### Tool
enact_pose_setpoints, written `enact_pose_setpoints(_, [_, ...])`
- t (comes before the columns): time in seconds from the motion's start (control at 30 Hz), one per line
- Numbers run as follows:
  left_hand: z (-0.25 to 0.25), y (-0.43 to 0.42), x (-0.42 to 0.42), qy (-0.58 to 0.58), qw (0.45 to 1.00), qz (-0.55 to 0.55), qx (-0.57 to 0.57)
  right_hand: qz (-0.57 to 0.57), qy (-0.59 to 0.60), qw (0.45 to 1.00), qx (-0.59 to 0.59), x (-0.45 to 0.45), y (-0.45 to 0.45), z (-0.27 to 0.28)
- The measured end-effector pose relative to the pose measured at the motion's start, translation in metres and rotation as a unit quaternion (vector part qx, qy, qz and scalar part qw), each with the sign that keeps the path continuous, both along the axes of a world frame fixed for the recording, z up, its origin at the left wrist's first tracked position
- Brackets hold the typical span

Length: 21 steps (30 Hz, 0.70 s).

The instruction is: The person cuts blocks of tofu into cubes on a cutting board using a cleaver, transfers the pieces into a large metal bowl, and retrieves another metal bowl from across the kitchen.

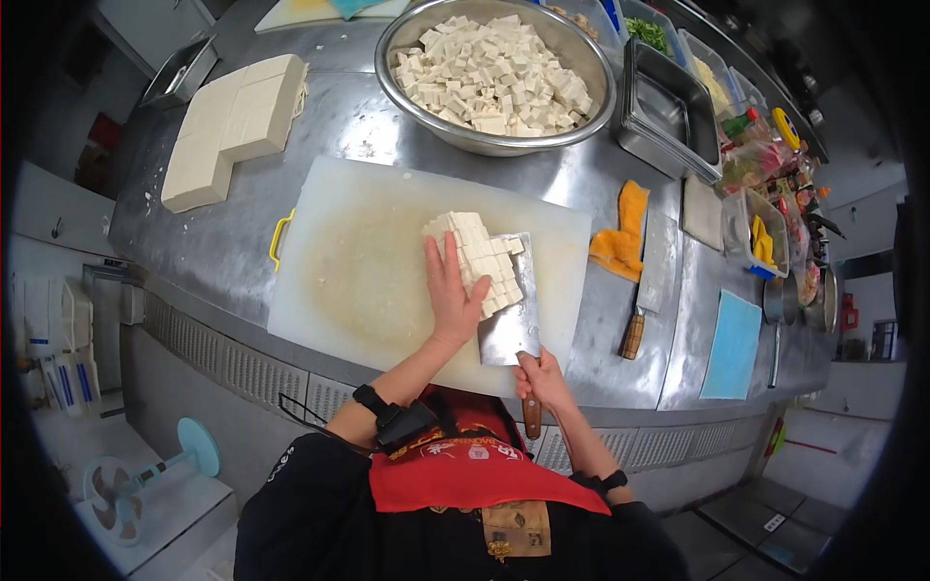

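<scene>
A block of tofu (477, 254) cut into cubes lies on the white cutting board (358, 261), its right part over the blade of a cleaver (511, 334). Against the tofu's left and near sides rests my left hand (455, 302), fingers stretched out and thumb spread apart. My right hand (544, 380) is closed around the cleaver's wooden handle, and the wide blade lies flat, pointing away from me. Part of the blade is hidden under the tofu.
Beyond the board stands a steel bowl (542, 145) heaped with tofu cubes. A larger tofu slab (232, 111) sits at the back left. To the right are an orange cloth (625, 232), a second cleaver (656, 266), a blue cloth (731, 344) and stacked steel pans (668, 107).
</scene>
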<state>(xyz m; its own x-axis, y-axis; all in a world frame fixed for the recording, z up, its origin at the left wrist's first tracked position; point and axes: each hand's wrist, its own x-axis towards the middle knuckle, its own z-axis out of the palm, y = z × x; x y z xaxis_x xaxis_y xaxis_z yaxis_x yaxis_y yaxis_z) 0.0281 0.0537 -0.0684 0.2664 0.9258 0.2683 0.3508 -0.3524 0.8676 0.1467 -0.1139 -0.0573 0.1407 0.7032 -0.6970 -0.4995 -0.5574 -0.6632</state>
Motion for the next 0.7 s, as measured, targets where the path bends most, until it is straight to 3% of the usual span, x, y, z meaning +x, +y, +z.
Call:
enact_pose_setpoints(0.17, [0.015, -0.013, 0.017, 0.133, 0.988, 0.028, 0.077, -0.007, 0.016, 1.000, 0.010, -0.002, -0.004, -0.003])
enact_pose_setpoints(0.27, [0.026, -0.015, 0.018, 0.168, 0.983, -0.009, 0.077, -0.016, 0.036, 0.999, 0.020, -0.002, -0.007, -0.005])
enact_pose_setpoints(0.7, [0.057, -0.030, 0.026, 0.161, 0.981, -0.054, 0.099, -0.061, 0.056, 0.996, 0.025, -0.006, -0.027, 0.018])
